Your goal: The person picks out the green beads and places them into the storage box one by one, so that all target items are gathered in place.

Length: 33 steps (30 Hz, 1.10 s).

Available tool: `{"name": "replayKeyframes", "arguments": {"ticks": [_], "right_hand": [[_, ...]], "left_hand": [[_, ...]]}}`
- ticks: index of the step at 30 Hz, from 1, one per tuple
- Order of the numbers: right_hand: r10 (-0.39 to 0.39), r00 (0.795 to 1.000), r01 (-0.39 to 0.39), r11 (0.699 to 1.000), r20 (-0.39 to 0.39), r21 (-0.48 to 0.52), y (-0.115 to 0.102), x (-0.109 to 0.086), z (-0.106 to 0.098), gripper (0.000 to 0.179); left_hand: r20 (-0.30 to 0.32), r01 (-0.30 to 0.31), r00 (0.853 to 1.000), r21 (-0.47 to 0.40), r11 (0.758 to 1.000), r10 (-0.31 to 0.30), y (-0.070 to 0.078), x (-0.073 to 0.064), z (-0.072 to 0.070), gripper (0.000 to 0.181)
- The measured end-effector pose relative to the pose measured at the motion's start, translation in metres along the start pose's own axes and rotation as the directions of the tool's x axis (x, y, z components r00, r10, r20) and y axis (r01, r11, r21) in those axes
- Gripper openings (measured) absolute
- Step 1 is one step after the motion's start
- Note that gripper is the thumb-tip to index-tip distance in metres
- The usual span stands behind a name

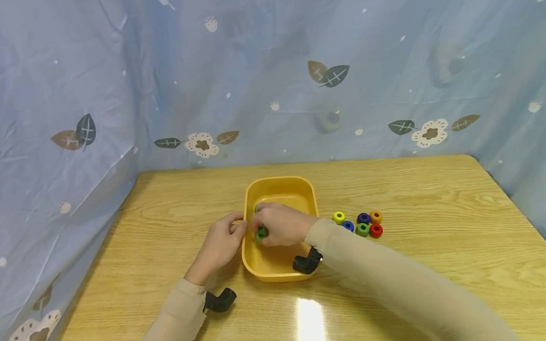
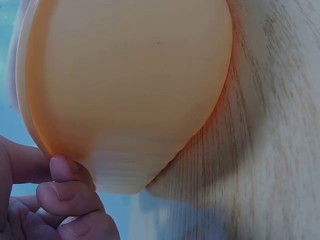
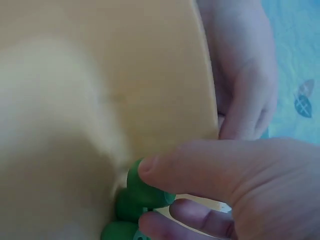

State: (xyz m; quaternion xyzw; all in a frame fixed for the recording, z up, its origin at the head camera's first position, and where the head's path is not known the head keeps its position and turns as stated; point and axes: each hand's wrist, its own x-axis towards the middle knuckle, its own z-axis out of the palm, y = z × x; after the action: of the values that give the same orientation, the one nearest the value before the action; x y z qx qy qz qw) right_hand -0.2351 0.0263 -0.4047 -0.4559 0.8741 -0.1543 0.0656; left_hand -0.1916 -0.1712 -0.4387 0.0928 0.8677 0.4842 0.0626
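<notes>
A yellow plastic bin rests on the wooden table. At its left rim, my left hand pinches the edge between thumb and curled fingers, as the left wrist view shows the bin wall from outside. Reaching over the right side, my right hand is inside the bin near the left wall. Its thumb and fingers pinch a green bead. Below that one in the right wrist view sit a second green bead and a third green bead, close against the bin wall.
Right of the bin lies a loose group of beads: yellow, blue, dark purple, orange, green and red. My right forearm crosses just in front of them. A patterned blue curtain hangs behind the table.
</notes>
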Motion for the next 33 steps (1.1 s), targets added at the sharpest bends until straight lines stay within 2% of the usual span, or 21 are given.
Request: {"name": "replayKeyframes", "arguments": {"ticks": [6,12,22,33], "right_hand": [[0.004,0.999,-0.004,1.000,0.044,0.007,0.0001,0.0039,-0.0002,0.010],[0.018,0.998,-0.019,1.000,0.067,0.008,0.0003,0.0057,0.0014,0.015],[-0.013,0.998,0.013,1.000,0.056,-0.002,0.0024,0.0090,0.0062,0.010],[0.015,0.998,-0.015,1.000,0.060,-0.007,0.0024,0.0094,0.0043,0.013]], "left_hand": [[0.010,-0.014,1.000,0.004,1.000,0.014,0.0014,-0.0001,-0.0003,0.039],[0.018,-0.019,1.000,-0.002,1.000,0.019,0.0014,0.0001,-0.0007,0.040],[0.023,-0.022,1.000,0.000,1.000,0.022,0.0019,-0.0018,-0.0020,0.040],[0.018,-0.025,1.000,0.019,1.000,0.024,0.0019,-0.0012,-0.0027,0.041]]}}
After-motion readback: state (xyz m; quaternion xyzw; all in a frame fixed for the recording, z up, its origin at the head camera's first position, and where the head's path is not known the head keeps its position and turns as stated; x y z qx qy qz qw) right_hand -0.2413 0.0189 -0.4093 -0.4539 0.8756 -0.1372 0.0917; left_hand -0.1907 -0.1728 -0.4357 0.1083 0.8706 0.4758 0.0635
